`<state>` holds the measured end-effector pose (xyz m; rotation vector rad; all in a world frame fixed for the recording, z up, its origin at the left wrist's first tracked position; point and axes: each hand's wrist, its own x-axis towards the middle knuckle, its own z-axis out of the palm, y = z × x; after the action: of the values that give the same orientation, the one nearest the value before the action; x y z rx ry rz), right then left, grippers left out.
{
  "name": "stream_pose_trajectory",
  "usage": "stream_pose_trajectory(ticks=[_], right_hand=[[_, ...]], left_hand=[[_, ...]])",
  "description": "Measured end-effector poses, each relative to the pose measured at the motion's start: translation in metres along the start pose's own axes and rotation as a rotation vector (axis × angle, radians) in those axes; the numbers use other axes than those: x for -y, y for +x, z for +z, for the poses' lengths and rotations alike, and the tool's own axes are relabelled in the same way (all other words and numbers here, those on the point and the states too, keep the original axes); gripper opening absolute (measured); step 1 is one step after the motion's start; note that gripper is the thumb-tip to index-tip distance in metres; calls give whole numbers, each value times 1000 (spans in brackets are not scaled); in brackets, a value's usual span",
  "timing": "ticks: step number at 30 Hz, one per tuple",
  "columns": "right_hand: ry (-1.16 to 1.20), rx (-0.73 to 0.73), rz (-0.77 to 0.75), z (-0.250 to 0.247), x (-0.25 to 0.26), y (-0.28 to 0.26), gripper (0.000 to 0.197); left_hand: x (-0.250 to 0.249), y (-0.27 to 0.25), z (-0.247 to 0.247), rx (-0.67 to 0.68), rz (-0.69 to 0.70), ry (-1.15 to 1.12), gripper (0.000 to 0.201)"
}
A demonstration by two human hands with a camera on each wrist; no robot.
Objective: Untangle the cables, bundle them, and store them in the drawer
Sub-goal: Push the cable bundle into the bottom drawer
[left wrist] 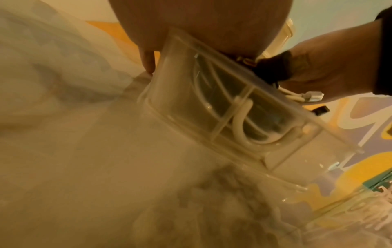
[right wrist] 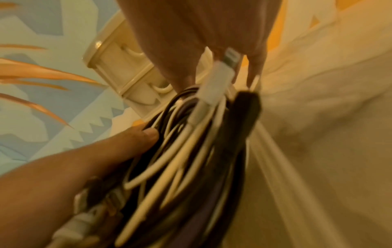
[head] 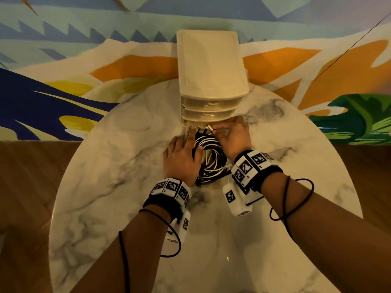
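Note:
A coil of black and white cables (head: 211,161) lies in the clear bottom drawer (head: 214,187), pulled out of the cream drawer unit (head: 211,66). My left hand (head: 186,144) lies flat with straight fingers on the coil's left side, over the drawer's left wall. My right hand (head: 219,130) pinches a white cable's plug end (head: 209,126) at the back of the drawer. In the right wrist view the white plug (right wrist: 220,73) sits between my fingertips above the cables (right wrist: 191,151), and a left fingertip (right wrist: 148,134) touches them. Through the drawer wall (left wrist: 222,109) the left wrist view shows the cables.
The unit stands at the far edge of a round marble table (head: 110,187), against a painted wall (head: 63,92). Its two upper drawers (head: 208,102) are closed. Wooden floor (head: 31,187) lies to either side of the table.

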<state>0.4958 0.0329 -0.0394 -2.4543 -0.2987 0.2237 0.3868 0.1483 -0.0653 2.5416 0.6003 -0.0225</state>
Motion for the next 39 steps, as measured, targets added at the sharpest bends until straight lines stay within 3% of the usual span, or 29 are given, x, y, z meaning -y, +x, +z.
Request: stream_pose_trajectory(ticks=[4, 6, 8, 11, 16, 19, 23, 29, 35, 37, 39], right_hand=[[-374, 52, -59, -9, 2, 3, 18], [-450, 92, -98, -9, 2, 5, 18], [-351, 160, -112, -7, -6, 5, 22], [48, 246, -94, -6, -23, 0, 32], [439, 6, 149, -18, -38, -42, 57], [332, 148, 104, -14, -35, -71, 70], [98, 156, -62, -2, -30, -62, 70], [-23, 204, -122, -4, -14, -32, 60], [-154, 209, -79, 5, -3, -10, 73], [-98, 135, -53, 8, -2, -12, 78], [29, -41, -49, 8, -3, -19, 74]], left_hand=[[0, 0, 2, -11, 17, 7, 58], [-1, -1, 2, -18, 22, 15, 58], [-2, 0, 2, -13, 16, 30, 58], [-3, 1, 0, 25, -19, 1, 57], [-7, 2, -5, 84, -50, -107, 57], [-7, 3, -5, 51, -39, -123, 56], [-7, 4, -6, -12, -68, -132, 55], [-12, 25, -14, -10, -129, -129, 53], [-18, 44, -16, -16, -148, 5, 51], [-19, 45, -16, -23, -162, -2, 50], [-19, 45, -15, -45, -165, 10, 50]])
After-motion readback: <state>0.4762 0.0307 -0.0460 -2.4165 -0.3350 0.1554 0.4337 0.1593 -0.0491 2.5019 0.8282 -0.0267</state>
